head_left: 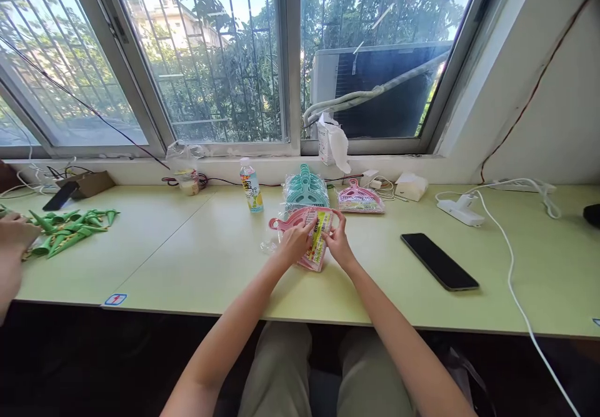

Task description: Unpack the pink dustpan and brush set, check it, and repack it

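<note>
Hands meet mid-table, left hand (294, 243) and right hand (338, 242) each pinching the pink packaged item (313, 237) by its label, bottle (252, 185) beyond, phone (439, 261) right.

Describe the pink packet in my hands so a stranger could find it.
On the pale green table under the window, both hands, left hand and right hand, hold a pink dustpan set. Unlike the pink set and teal stack behind, it lies nearest, showing a yellow label.

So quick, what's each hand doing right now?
Left hand: closed on the pink pack, fingers on its label.
Right hand: closed, pinching the pack's right edge.
</note>
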A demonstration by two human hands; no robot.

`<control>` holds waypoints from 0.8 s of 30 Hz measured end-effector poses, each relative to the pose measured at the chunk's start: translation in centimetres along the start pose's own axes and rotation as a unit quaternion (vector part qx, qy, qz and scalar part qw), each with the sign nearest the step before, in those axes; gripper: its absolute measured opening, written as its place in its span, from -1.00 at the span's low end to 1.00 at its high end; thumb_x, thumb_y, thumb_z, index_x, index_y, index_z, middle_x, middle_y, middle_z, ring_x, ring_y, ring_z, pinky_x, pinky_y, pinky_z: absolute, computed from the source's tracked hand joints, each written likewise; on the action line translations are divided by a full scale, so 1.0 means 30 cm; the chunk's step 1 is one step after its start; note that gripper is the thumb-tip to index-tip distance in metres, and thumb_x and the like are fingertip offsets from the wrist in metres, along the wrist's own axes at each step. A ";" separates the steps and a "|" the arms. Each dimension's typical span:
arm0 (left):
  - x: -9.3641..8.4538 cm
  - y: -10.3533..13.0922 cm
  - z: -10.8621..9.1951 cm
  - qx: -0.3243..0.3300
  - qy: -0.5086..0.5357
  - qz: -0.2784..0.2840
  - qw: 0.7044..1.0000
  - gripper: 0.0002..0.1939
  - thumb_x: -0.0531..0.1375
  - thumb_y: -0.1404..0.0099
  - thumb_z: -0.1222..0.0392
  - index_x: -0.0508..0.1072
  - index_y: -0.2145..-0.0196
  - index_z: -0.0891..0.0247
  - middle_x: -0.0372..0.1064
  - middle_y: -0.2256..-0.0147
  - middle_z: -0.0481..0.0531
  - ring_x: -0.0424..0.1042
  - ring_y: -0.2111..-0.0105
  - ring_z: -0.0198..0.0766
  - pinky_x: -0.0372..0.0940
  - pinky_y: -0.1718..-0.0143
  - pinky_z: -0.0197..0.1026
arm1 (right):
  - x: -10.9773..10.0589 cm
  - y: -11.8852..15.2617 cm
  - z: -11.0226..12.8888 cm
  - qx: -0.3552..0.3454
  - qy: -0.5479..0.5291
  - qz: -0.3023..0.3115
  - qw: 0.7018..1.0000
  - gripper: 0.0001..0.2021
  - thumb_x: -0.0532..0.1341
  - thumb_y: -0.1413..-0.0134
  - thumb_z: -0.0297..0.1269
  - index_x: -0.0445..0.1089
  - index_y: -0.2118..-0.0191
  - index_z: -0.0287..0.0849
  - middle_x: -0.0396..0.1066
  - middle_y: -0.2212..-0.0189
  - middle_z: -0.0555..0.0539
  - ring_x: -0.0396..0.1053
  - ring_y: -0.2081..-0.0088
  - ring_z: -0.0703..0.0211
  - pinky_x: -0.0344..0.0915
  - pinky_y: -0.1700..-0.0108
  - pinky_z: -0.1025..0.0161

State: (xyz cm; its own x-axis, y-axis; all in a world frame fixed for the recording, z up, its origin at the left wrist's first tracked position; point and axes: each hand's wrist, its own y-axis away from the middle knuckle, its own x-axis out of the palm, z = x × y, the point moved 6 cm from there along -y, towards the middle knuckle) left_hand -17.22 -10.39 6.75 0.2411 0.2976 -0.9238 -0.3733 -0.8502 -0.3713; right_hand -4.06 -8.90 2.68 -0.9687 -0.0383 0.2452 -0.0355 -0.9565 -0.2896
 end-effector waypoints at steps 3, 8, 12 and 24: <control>0.003 0.001 -0.005 0.008 0.011 -0.016 1.000 -0.39 0.00 -0.30 0.31 0.08 -0.31 0.25 0.41 0.08 0.22 0.48 0.20 -0.11 0.34 0.23 -0.18 | 0.009 -0.003 0.002 0.014 0.018 0.023 0.999 -0.43 0.30 0.14 -0.31 0.21 -0.07 0.01 0.48 0.28 0.02 0.40 0.42 0.22 0.40 0.39 0.28; 0.010 0.006 -0.023 0.053 0.019 -0.038 0.998 -0.45 -0.06 -0.35 0.28 0.12 -0.28 0.34 0.41 0.08 0.23 0.46 0.16 -0.12 0.35 0.20 -0.17 | 0.017 -0.013 0.027 0.001 0.045 0.067 0.997 -0.58 0.29 0.15 -0.35 0.41 0.06 -0.03 0.50 0.20 -0.02 0.42 0.28 0.17 0.42 0.30 0.25; 0.008 0.009 -0.023 0.042 0.007 -0.033 0.999 -0.45 -0.07 -0.36 0.27 0.09 -0.29 0.35 0.41 0.13 0.22 0.46 0.22 -0.14 0.35 0.24 -0.19 | 0.012 -0.017 0.039 -0.019 0.061 0.068 0.996 -0.53 0.29 0.16 -0.36 0.44 0.01 -0.05 0.50 0.15 -0.04 0.42 0.21 0.12 0.43 0.23 0.21; 0.034 0.015 -0.053 0.065 -0.016 -0.026 0.997 -0.45 -0.04 -0.28 0.44 0.21 -0.20 0.14 0.31 0.08 0.17 0.42 0.21 -0.18 0.34 0.29 -0.22 | -0.046 -0.030 0.067 -0.063 0.047 -0.044 0.996 -0.48 0.26 0.17 -0.39 0.42 -0.04 -0.10 0.49 0.12 -0.08 0.43 0.12 0.08 0.42 0.07 0.13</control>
State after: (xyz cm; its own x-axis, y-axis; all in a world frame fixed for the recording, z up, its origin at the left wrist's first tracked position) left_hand -15.73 -11.16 5.80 0.2345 0.3555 -0.9048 -0.4739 -0.7708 -0.4257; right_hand -2.20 -8.57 4.45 -0.9792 0.0769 0.1877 -0.1457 -0.9105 -0.3870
